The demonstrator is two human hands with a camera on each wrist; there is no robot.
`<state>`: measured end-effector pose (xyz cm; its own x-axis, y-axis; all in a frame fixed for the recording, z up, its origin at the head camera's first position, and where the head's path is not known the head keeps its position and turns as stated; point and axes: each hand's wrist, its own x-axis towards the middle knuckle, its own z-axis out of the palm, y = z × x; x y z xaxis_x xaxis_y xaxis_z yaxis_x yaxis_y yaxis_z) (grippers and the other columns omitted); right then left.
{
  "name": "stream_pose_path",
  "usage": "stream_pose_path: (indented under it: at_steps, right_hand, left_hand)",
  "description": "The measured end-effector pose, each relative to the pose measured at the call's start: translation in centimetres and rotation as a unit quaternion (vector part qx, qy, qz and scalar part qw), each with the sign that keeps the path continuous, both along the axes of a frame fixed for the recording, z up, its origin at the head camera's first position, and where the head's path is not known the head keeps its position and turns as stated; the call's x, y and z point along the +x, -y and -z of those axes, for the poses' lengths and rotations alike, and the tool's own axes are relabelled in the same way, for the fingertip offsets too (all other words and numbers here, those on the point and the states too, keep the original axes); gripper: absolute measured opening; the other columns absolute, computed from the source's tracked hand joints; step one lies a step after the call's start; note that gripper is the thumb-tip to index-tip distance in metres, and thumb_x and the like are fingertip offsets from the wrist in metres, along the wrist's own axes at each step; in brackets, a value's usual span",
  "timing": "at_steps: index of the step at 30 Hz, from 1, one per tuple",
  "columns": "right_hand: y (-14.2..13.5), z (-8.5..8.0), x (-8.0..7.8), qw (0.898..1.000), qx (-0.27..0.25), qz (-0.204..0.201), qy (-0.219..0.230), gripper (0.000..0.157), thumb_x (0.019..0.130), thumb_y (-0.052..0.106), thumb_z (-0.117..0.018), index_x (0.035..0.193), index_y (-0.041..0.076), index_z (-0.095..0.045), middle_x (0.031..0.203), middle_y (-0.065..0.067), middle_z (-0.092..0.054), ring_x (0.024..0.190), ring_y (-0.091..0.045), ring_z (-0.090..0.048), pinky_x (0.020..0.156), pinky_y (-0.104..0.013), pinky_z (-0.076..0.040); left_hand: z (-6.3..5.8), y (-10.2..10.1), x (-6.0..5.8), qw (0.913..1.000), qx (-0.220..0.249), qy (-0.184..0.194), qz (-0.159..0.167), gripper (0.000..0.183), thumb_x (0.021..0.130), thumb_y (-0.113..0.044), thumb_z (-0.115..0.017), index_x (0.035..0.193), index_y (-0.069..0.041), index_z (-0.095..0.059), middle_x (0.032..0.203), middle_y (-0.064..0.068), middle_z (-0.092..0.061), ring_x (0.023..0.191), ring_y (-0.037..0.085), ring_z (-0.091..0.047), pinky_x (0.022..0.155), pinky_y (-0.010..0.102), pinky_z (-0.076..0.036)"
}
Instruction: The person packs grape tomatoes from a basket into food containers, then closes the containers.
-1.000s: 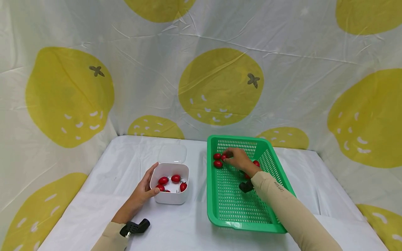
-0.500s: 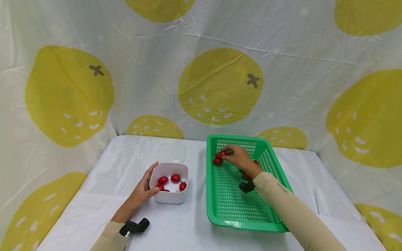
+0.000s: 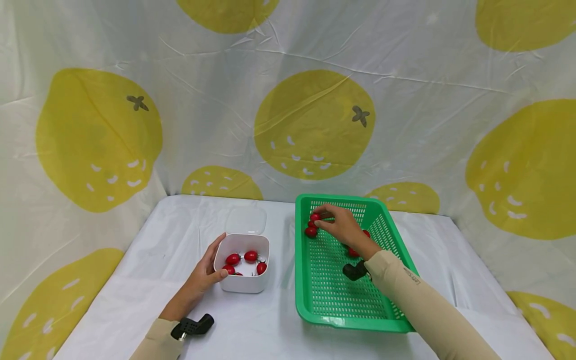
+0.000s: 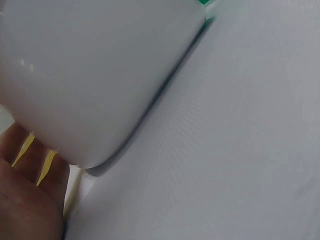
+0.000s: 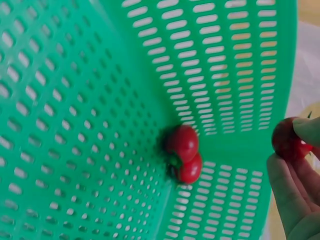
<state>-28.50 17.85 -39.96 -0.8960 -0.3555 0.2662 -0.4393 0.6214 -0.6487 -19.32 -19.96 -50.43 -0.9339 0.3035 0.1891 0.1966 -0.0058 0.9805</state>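
Observation:
My left hand [image 3: 203, 275] holds the left side of a white square box [image 3: 245, 284], thumb at its front corner and fingers along the side. Several red cherry tomatoes [image 3: 250, 256] lie inside, some with green stems. In the left wrist view the fingers [image 4: 30, 160] rest against the box wall [image 4: 95, 85]. My right hand [image 3: 344, 229] pinches a cherry tomato [image 5: 288, 141] between thumb and fingers, above the back left of a green slotted basket [image 3: 304, 290]. Two other tomatoes [image 5: 182, 143] touch each other on the basket floor below it. More tomatoes [image 3: 353, 252] lie partly hidden under my right wrist.
A clear lid [image 3: 246, 220] lies flat behind the box. The basket's raised walls stand right of the box, with a gap of white cloth [image 3: 281, 280] between them. A fabric backdrop [image 3: 207, 115] printed with yellow fruit hangs behind the table.
My right hand has lifted the pinched tomato from among the others and moved it slightly left and up, toward the basket's left rim. The left hand and the box have stayed in place.

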Motion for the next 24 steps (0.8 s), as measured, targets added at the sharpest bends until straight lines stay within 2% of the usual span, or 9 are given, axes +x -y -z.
stream_pose_path:
  at_steps: [3, 5, 6, 10, 12, 18, 24]
  right_hand:
    - [0.3, -0.4, 0.4, 1.0, -0.011, 0.001, -0.006, 0.027, 0.09, 0.017, -0.07, 0.115, 0.012, -0.065, 0.11, -0.003, -0.068, 0.102, -0.023, -0.066, 0.082, -0.041, -0.054]
    - [0.6, -0.6, 0.6, 1.0, -0.016, 0.002, -0.007, 0.027, 0.09, 0.018, -0.07, 0.116, 0.012, -0.065, 0.112, -0.003, -0.068, 0.102, -0.023, -0.067, 0.083, -0.04, -0.054]
    - [0.8, -0.7, 0.7, 1.0, -0.021, -0.001, -0.01, 0.027, 0.09, 0.018, -0.07, 0.116, 0.012, -0.065, 0.112, -0.003, -0.068, 0.102, -0.023, -0.067, 0.083, -0.04, -0.054]
    - [1.6, -0.9, 1.1, 0.999, -0.047, -0.014, -0.016, 0.026, 0.089, 0.016, -0.071, 0.114, 0.012, -0.067, 0.112, -0.002, -0.068, 0.1, -0.022, -0.067, 0.082, -0.038, -0.054]
    - [2.1, -1.0, 1.4, 0.998, -0.064, -0.023, -0.012, 0.026, 0.088, 0.016, -0.071, 0.114, 0.013, -0.067, 0.11, -0.001, -0.068, 0.101, -0.021, -0.067, 0.08, -0.036, -0.055]
    - [3.8, -1.3, 2.1, 0.992, -0.113, -0.053, 0.017, 0.028, 0.087, 0.015, -0.073, 0.114, 0.01, -0.067, 0.109, -0.005, -0.068, 0.1, -0.021, -0.067, 0.075, -0.031, -0.056]
    - [5.5, -1.1, 2.4, 0.992, -0.107, -0.07, -0.001, 0.027, 0.086, 0.015, -0.073, 0.112, 0.012, -0.068, 0.106, -0.001, -0.069, 0.097, -0.017, -0.067, 0.076, -0.029, -0.056]
  left_hand:
    - [0.0, 0.0, 0.0, 1.0, 0.003, -0.002, 0.004, 0.083, 0.088, -0.011, -0.061, 0.155, -0.027, -0.015, 0.158, 0.011, -0.018, 0.143, 0.036, -0.015, 0.11, 0.058, -0.019]
    - [0.0, 0.0, 0.0, 1.0, 0.004, -0.005, 0.006, 0.083, 0.088, -0.011, -0.061, 0.155, -0.027, -0.015, 0.158, 0.012, -0.018, 0.143, 0.036, -0.016, 0.111, 0.048, -0.024]
    - [0.0, 0.0, 0.0, 1.0, 0.004, -0.005, 0.006, 0.083, 0.088, -0.011, -0.061, 0.155, -0.028, -0.015, 0.158, 0.012, -0.019, 0.143, 0.036, -0.016, 0.111, 0.048, -0.025]
    - [0.1, 0.0, 0.0, 1.0, 0.001, -0.003, 0.001, 0.083, 0.087, -0.013, -0.062, 0.154, -0.03, -0.016, 0.157, 0.012, -0.02, 0.143, 0.036, -0.017, 0.111, 0.05, -0.026]
    - [0.2, 0.0, -0.1, 1.0, -0.001, -0.001, -0.003, 0.082, 0.087, -0.014, -0.062, 0.154, -0.031, -0.017, 0.158, 0.012, -0.02, 0.143, 0.036, -0.017, 0.11, 0.059, -0.02]
    - [0.2, 0.1, -0.1, 1.0, -0.004, 0.001, -0.003, 0.082, 0.088, -0.014, -0.062, 0.154, -0.03, -0.017, 0.158, 0.01, -0.019, 0.143, 0.035, -0.017, 0.11, 0.059, -0.019]
    - [0.2, 0.2, -0.1, 1.0, -0.002, 0.001, 0.003, 0.084, 0.089, -0.015, -0.063, 0.155, -0.025, -0.014, 0.159, 0.011, -0.018, 0.143, 0.034, -0.017, 0.11, 0.056, -0.019]
